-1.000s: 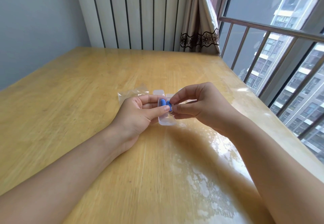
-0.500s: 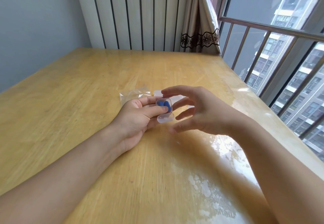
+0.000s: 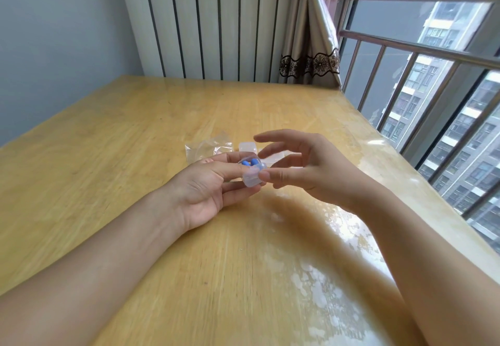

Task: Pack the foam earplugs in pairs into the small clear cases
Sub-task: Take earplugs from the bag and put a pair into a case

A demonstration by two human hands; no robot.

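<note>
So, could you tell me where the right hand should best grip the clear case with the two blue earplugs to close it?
Probably the free lower right edge of the clear case, approached from the right: the left hand already grips its left side, and the right hand touches it there.

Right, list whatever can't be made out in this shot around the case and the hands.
Head view only:
- Whether the clear case is snapped shut: motion blur and the left hand cover its seam.
- Whether the right hand has a grip on the case or only touches it with the thumb: blurred.
- Other clear cases behind: partly hidden by the right hand's fingers, so their count is unclear.
- What the plastic bag holds: too transparent to tell.
</note>
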